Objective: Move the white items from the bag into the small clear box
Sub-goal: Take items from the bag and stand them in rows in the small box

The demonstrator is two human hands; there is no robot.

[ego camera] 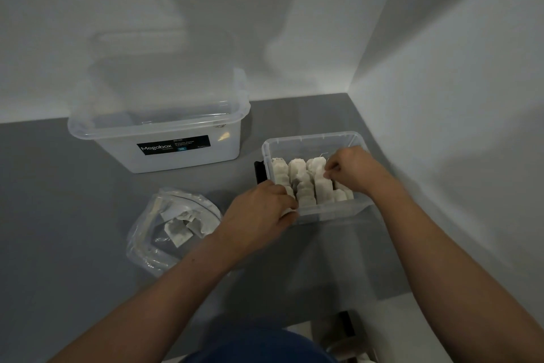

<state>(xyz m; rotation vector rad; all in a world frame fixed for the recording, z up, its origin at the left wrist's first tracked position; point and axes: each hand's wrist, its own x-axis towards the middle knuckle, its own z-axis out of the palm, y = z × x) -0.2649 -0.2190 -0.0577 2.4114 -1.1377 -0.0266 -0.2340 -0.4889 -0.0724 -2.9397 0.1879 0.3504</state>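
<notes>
Packing is the step in hand: both hands work at the small clear box (312, 139). The right hand (350, 170) reaches in over the box's three o'clock side, fingertips drawn together and pinching the top of one of the white items (304, 183) in the right-hand rows. The left hand (259, 212) sits at the box's seven o'clock corner with fingers curled. It appears to grip a white item against the near wall, though the fingers hide most of it.

The box lies on the grey surface (73, 215) at three o'clock of the frame's centre, near the corner of the walls. Inside, the white items stand upright in close rows and cover most of the floor. They look like small, soft paper sachets with greyish shading.

The bag (153, 245), crumpled clear plastic with its mouth open, lies at eight o'clock from the box. Several white items lie loose inside it, so the task is judged well advanced but unfinished.

The next move calls for seating the held items in a gap without toppling their neighbours, then a reach to the bag.

A larger clear box (176, 153) with a black label stands at ten o'clock, uninvolved.
</notes>
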